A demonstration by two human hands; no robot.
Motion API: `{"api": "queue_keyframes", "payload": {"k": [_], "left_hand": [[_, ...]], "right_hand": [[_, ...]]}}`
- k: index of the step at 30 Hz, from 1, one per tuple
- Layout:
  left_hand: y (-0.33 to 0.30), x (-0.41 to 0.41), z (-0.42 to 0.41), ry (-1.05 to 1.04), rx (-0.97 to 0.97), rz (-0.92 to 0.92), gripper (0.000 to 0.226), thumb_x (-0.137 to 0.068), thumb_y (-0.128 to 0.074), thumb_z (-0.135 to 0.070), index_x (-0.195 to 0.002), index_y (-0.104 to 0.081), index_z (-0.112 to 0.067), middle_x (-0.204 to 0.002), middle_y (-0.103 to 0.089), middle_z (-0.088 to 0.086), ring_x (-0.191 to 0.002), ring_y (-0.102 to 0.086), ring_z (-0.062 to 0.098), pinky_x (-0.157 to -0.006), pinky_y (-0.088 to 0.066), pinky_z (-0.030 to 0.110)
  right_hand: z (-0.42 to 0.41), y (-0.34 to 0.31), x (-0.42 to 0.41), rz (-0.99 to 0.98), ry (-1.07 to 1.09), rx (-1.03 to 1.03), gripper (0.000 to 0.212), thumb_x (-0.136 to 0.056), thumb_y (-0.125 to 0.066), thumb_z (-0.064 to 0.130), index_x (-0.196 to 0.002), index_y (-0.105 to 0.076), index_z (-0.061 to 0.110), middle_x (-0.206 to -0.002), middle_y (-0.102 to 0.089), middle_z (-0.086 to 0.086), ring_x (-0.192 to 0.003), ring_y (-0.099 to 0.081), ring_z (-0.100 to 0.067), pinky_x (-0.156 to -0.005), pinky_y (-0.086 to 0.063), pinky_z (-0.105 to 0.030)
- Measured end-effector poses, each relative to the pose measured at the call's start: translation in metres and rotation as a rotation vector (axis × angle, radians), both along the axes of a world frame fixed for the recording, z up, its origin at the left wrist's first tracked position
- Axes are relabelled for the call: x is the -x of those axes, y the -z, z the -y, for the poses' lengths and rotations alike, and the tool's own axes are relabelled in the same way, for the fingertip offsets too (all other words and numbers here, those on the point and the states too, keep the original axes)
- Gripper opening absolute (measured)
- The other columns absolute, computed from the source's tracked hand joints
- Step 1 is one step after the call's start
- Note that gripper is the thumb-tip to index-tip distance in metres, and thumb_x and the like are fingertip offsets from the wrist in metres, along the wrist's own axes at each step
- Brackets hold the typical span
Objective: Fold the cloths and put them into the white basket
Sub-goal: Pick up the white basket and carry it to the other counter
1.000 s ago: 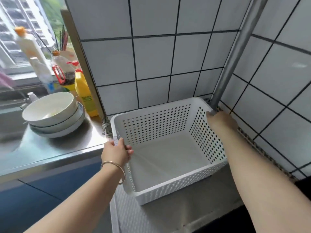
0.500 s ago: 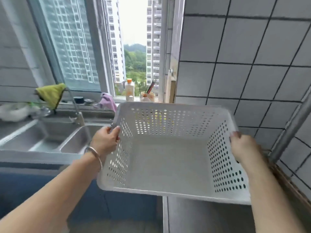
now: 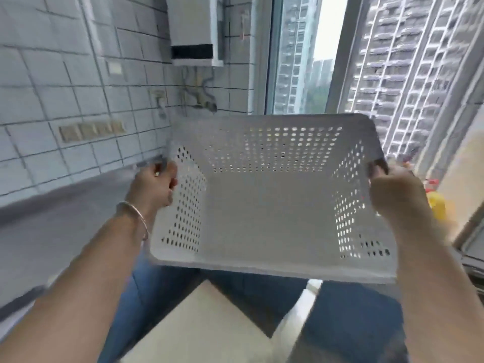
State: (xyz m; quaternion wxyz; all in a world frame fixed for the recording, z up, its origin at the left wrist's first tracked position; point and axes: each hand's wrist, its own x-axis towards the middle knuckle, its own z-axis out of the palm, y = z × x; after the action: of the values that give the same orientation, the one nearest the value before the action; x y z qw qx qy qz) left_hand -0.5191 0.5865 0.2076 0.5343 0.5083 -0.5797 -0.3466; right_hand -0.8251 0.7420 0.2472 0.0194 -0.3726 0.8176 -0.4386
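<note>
The white basket (image 3: 267,221) with perforated walls hangs in the air in front of me, empty inside. My left hand (image 3: 153,186) grips its left rim; a bangle sits on that wrist. My right hand (image 3: 395,192) grips the right rim, fingers curled over the edge. No cloths show in this blurred view.
A grey countertop (image 3: 52,221) runs along the tiled wall on the left. A white wall heater (image 3: 195,30) hangs above it. A window (image 3: 301,53) is straight ahead. A yellow bottle (image 3: 436,205) stands at the right. Blue cabinet fronts (image 3: 353,310) and pale floor tiles lie below.
Both hands lifted the basket off the corner shelf and carried it leftward as my view swung from the tiled corner past the sink to the window and left counter.
</note>
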Motion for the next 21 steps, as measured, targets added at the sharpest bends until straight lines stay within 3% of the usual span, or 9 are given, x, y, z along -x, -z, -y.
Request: {"api": "queue_keyframes", "payload": {"k": [3,6,11,18,21], "left_hand": [[0.005,-0.106,0.011,-0.034,-0.030,-0.020,0.032,-0.095,-0.046,-0.033,-0.067,-0.048,-0.017,-0.057,-0.043,0.001,-0.033,-0.038,0.004,-0.033,-0.033,0.016],[0.016,-0.189,0.019,-0.087,-0.059,0.024,0.034,-0.096,-0.045,-0.030,-0.066,-0.047,-0.016,-0.057,-0.042,0.001,-0.036,-0.037,0.007,-0.036,-0.032,0.017],[0.036,-0.321,0.034,-0.211,-0.093,0.054,0.034,-0.096,-0.044,-0.033,-0.066,-0.046,-0.017,-0.058,-0.042,0.002,-0.046,-0.035,0.018,-0.047,-0.031,0.025],[0.068,-0.434,0.092,-0.358,-0.131,0.052,0.031,-0.096,-0.045,-0.024,-0.068,-0.046,-0.013,-0.060,-0.045,0.002,-0.047,-0.037,0.017,-0.047,-0.033,0.025],[0.084,-0.471,0.126,-0.472,-0.165,0.098,0.026,-0.095,-0.046,-0.030,-0.074,-0.047,-0.015,-0.060,-0.048,0.000,-0.049,-0.041,0.017,-0.050,-0.036,0.026]], "right_hand": [[0.039,0.011,-0.094,0.038,-0.071,0.001,0.043,-0.096,-0.035,0.031,-0.099,-0.059,-0.004,-0.101,-0.061,-0.031,-0.090,-0.054,-0.035,-0.073,-0.035,-0.034],[0.072,0.024,-0.171,0.055,-0.122,-0.032,0.050,-0.093,-0.036,0.038,-0.100,-0.061,-0.004,-0.105,-0.062,-0.031,-0.098,-0.056,-0.039,-0.077,-0.040,-0.037],[0.140,0.044,-0.287,0.073,-0.266,-0.072,0.044,-0.098,-0.036,0.035,-0.116,-0.059,0.002,-0.120,-0.058,-0.027,-0.112,-0.052,-0.039,-0.091,-0.041,-0.038],[0.258,0.074,-0.398,0.050,-0.367,-0.138,0.048,-0.098,-0.035,0.034,-0.119,-0.056,-0.003,-0.122,-0.056,-0.028,-0.112,-0.052,-0.040,-0.094,-0.041,-0.040],[0.324,0.087,-0.439,0.010,-0.465,-0.146,0.045,-0.099,-0.035,0.030,-0.118,-0.056,-0.005,-0.123,-0.055,-0.031,-0.114,-0.050,-0.041,-0.094,-0.039,-0.040]]}}
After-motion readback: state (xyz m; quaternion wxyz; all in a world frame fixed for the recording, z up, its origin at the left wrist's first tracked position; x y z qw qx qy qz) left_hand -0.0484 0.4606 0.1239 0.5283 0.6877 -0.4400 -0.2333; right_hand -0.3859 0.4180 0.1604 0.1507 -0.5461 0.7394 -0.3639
